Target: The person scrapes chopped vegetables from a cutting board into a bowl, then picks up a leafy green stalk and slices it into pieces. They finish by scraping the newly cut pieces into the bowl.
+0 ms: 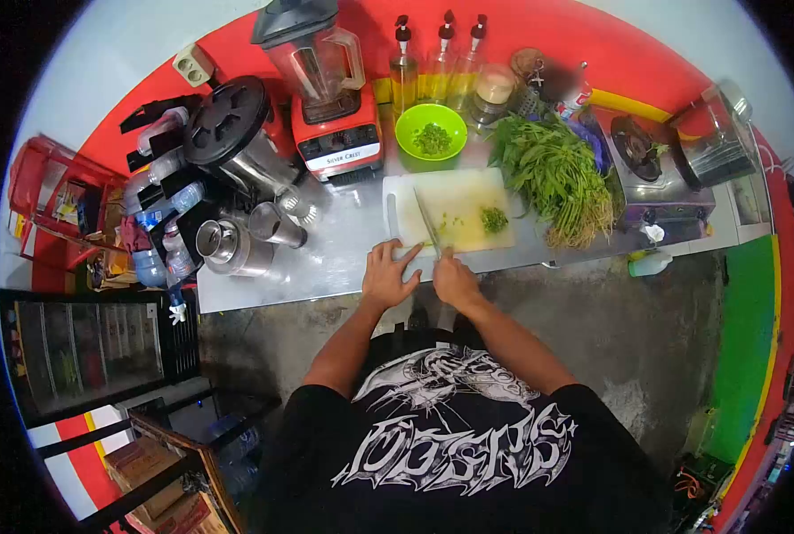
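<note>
My right hand [456,283] is closed around the handle of a knife [427,216], whose blade lies over the cutting board [406,191] and points away from me. Beside it on the left, my left hand [388,276] has its fingers spread at the near left corner of the board and holds nothing. A small heap of chopped greens [494,220] sits on the board's right side, with a few loose bits near the blade. Just behind the board, a bright green bowl [406,135] contains more chopped greens.
Right of the board lies a large bunch of leafy greens [548,178] with roots. A red blender [339,147], pump bottles [404,76] and a jar stand at the back. Metal cups [277,224] and a large lidded pot [237,142] occupy the left side of the steel table [326,267].
</note>
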{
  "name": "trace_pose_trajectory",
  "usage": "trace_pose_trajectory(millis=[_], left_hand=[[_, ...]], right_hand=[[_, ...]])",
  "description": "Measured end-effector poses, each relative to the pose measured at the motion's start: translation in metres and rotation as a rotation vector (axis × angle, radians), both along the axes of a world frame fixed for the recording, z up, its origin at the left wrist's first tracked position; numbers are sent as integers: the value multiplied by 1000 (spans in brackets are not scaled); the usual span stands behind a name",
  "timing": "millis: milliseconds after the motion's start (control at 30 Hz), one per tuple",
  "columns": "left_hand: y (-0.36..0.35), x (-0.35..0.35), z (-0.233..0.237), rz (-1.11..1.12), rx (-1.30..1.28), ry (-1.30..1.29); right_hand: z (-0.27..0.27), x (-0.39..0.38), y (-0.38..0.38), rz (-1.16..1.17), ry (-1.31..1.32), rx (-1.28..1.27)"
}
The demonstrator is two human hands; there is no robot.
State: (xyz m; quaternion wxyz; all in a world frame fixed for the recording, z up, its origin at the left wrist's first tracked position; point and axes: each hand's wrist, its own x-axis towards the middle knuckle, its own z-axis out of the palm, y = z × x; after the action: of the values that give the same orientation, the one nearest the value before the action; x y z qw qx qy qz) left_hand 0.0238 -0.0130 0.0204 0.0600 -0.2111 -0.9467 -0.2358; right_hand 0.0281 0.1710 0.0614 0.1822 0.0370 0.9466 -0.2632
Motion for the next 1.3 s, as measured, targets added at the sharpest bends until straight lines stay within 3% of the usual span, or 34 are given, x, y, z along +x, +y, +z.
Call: trace_pose_trajectory(millis=[100,167,200,367,700,900,1000,1300], left_hand=[[-1,-1,2,-6,-16,-20],[-1,2,2,-21,-11,-19],[-1,3,3,-16,-6,-16],[2,1,0,2,35,7],[1,3,4,-4,28,26],[2,1,5,-5,15,34],[1,1,2,-14,28,38],[15,-9,-1,-46,-27,-15]], right_hand=[[-24,-12,-1,-20,20,9],[-33,-25,6,130,85,30],[-10,-28,3,113,-15,26],[-5,-9,-7,-4,-55,40],[-2,-20,-4,93,-80,36],[-21,-15,-10,-35,-42,64],[-20,-24,-3,110,56,45],[-21,-12,51,-89,-24,65]])
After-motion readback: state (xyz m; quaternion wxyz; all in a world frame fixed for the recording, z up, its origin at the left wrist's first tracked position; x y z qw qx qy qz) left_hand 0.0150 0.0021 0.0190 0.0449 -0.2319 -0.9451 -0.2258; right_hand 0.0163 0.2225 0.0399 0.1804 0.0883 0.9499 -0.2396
